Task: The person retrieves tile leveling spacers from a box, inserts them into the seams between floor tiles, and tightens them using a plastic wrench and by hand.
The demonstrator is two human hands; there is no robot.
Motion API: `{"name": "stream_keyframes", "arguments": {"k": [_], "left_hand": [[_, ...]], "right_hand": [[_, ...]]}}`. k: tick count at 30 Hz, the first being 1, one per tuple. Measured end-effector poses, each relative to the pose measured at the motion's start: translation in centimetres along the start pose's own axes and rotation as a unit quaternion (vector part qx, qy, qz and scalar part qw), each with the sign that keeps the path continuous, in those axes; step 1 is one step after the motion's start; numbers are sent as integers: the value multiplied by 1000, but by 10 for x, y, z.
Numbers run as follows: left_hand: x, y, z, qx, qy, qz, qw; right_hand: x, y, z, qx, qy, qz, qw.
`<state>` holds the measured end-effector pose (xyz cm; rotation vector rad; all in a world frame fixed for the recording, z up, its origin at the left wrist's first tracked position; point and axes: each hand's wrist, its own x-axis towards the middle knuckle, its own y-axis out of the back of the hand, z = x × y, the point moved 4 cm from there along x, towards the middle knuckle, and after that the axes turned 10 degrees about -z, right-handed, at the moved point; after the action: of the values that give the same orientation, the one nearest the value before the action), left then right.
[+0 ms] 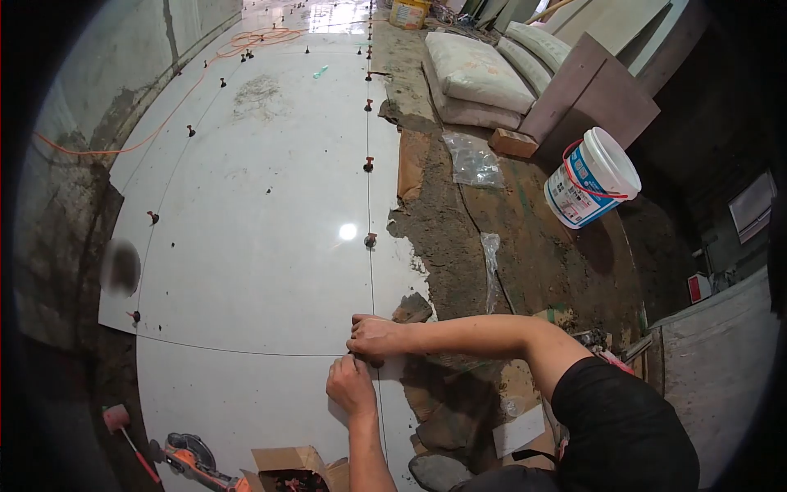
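Both of my hands meet over the corner joint of the large white floor tiles (262,287), close to where the seams cross. My left hand (351,384) comes up from the bottom, its fingers closed in a pinch at the seam. My right hand (375,337) reaches in from the right with curled fingers, just beyond the left one. Something small and dark shows between the fingertips, too hidden to name. Along the same seam stand several tile levelling clips with reddish-brown handles, the nearest tile levelling clip (370,240) being farther up the joint.
At the bottom are an open cardboard box (307,461) of small reddish pieces, an orange-and-black power tool (197,461) and a mallet (116,420). Rightward, a white bucket (592,179), stacked sacks (479,74) and a brick (514,143) stand on rough ground. An orange cable (176,108) crosses the far tiles.
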<state>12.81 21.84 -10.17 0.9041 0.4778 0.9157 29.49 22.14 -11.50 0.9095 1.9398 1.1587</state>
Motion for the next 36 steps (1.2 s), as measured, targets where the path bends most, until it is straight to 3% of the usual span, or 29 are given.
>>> {"name": "stream_keyframes", "arguments": {"k": [4, 7, 13, 16, 17, 26, 32, 35, 36], "left_hand": [[1, 3, 4, -5, 5, 2, 1000], [1, 0, 5, 6, 10, -1, 1000], [0, 2, 9, 13, 4, 9, 1000], [3, 5, 9, 17, -4, 6, 1000], [2, 4, 9, 18, -2, 1, 1000], [1, 1, 6, 5, 6, 10, 1000], [5, -2, 5, -5, 25, -18, 1000], [3, -1, 6, -4, 29, -22, 999], [3, 0, 6, -6, 29, -22, 999]], "right_hand": [[-4, -6, -2, -3, -9, 71, 997], [-10, -18, -2, 13, -70, 69, 995], [-10, 9, 5, 37, -48, -7, 998], [-4, 28, 5, 83, 7, 34, 996], [-2, 27, 5, 52, 7, -13, 999], [-7, -1, 4, 34, -87, -84, 992], [2, 31, 9, 159, 55, -6, 986], [11, 30, 6, 129, 55, -106, 984], [11, 29, 5, 115, 69, -80, 988]]}}
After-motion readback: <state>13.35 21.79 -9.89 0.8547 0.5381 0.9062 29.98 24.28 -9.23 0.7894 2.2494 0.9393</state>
